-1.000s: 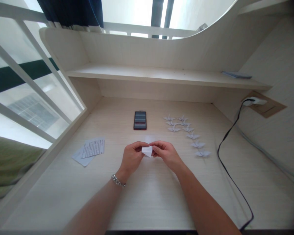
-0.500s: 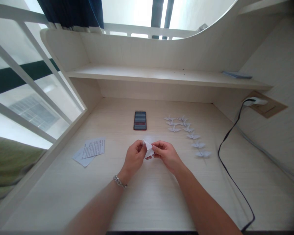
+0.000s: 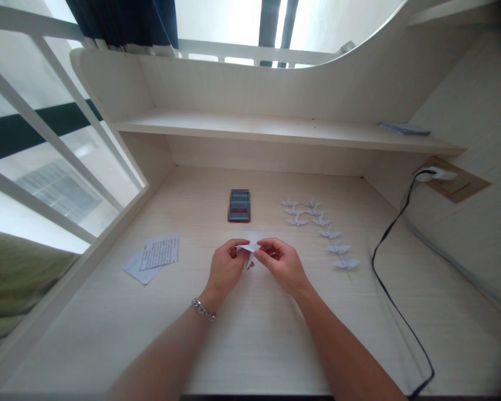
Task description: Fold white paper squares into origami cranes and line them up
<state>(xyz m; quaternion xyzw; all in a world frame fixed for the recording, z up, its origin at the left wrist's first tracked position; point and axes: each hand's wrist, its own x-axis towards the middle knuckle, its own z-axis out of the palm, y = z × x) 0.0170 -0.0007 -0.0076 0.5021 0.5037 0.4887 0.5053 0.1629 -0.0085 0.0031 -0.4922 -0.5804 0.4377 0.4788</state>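
Note:
A small piece of folded white paper [image 3: 249,248] is held between my two hands, just above the desk. My left hand [image 3: 226,264], with a silver chain bracelet [image 3: 203,309] at the wrist, pinches its left side. From the right, thumb and fingers of my right hand [image 3: 281,263] pinch the other side near the top. One flap stands out on top and a narrow point hangs below. Fingertips hide part of the folds. To the right of my hands, several white paper cranes [image 3: 329,233] lie in two rough rows.
Two paper sheets [image 3: 159,253], the upper one printed, lie at the left. A dark phone [image 3: 239,205], blurred, lies beyond my hands. A black cable [image 3: 384,278] runs down the right side from a wall socket [image 3: 455,178]. A shelf [image 3: 250,125] spans the back.
The folded paper has turned in my hands: its upper flap now spreads sideways where it stood more upright. My right fingers have shifted slightly up and left along it.

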